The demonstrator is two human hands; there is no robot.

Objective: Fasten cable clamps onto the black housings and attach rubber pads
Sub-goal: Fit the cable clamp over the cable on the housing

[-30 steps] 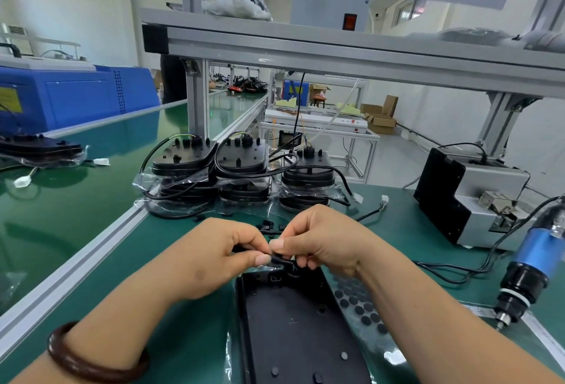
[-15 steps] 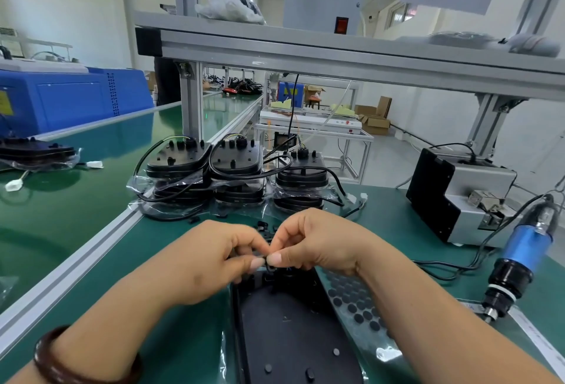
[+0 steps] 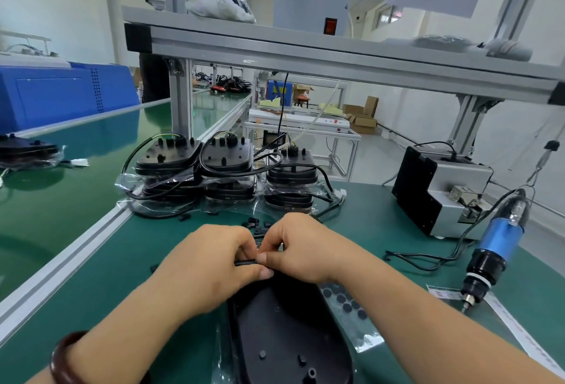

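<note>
Centre frame: left hand (image 3: pixel 214 264) and right hand (image 3: pixel 302 249) meet, the fingers (image 3: pixel 264 273) of both curled, pinching a thin black cable (image 3: pixel 244 262) over the far end of the black housing (image 3: pixel 284 331). The housing lies at lower centre on the green surface (image 3: pixel 122 276). The rubber pads (image 3: pixel 348 307) lie just to its right.

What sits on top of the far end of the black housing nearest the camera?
The left hand and right hand meet there, pinching a thin black cable over the black housing. Whether a clamp sits beneath them is hidden.
</note>
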